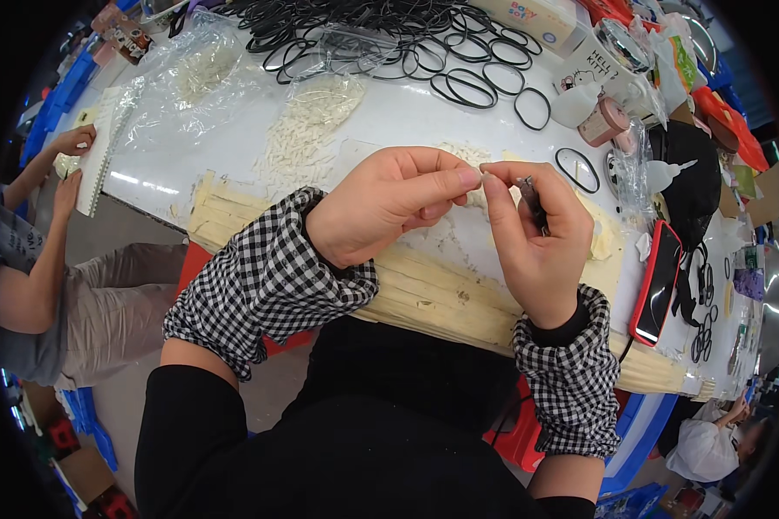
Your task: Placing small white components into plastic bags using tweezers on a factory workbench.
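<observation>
My left hand is closed in a pinch, thumb against forefinger, on a tiny pale piece whose shape is mostly hidden. Fingertips of my right hand meet it from the other side. Tucked in the curled fingers of that hand is a small dark metal tool; its kind is not clear. Beyond my hands lie loose small white pieces, with a larger heap of white strips farther left. Both hands are above the table's near edge, which is covered in cream tape.
Black rubber rings pile up at the back. A clear plastic bag lies far left. On the right are a red-cased phone, a pink cup and a white squeeze bottle. Another person's hands work at the left.
</observation>
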Available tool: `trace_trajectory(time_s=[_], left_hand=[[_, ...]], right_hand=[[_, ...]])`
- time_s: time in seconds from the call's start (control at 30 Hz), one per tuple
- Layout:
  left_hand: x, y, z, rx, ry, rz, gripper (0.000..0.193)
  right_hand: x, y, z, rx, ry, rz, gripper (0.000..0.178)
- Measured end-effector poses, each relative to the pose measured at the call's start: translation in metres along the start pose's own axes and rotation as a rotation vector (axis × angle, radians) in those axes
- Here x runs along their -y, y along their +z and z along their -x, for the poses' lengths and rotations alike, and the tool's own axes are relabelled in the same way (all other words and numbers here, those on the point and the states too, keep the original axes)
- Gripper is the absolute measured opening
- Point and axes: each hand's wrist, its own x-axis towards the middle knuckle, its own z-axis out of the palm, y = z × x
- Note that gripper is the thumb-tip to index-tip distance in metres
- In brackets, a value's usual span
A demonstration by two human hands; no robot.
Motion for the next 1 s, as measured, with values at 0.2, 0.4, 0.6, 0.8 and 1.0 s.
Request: trace_trajectory(time_s=[0.2, 0.4, 0.6, 0.8, 1.0], left_hand=[[0.002, -0.001, -0.001, -0.021, 0.034, -0.068, 0.022], [0.003, -0.005, -0.001, -0.015, 0.037, 0.021, 0.020], [0.001, -0.002, 0.001, -0.035, 0.058, 0.002, 0.017], [-0.001, -0.006, 0.000, -0.008, 0.010, 0.031, 0.014], [0.001, -0.006, -0.001, 0.045, 0.010, 0.103, 0.017]], right_hand=[[-0.005, -0.001, 0.000, 0.018, -0.060, 0.014, 0.024], [-0.006, 0.003, 0.002, 0.025, -0.125, -0.007, 0.029], [-0.003, 0.000, 0.003, -0.004, -0.094, 0.023, 0.020], [-0.003, 0.003, 0.004, -0.025, -0.105, 0.030, 0.016], [0.000, 0.003, 0.004, 0.013, -0.078, 0.014, 0.014]])
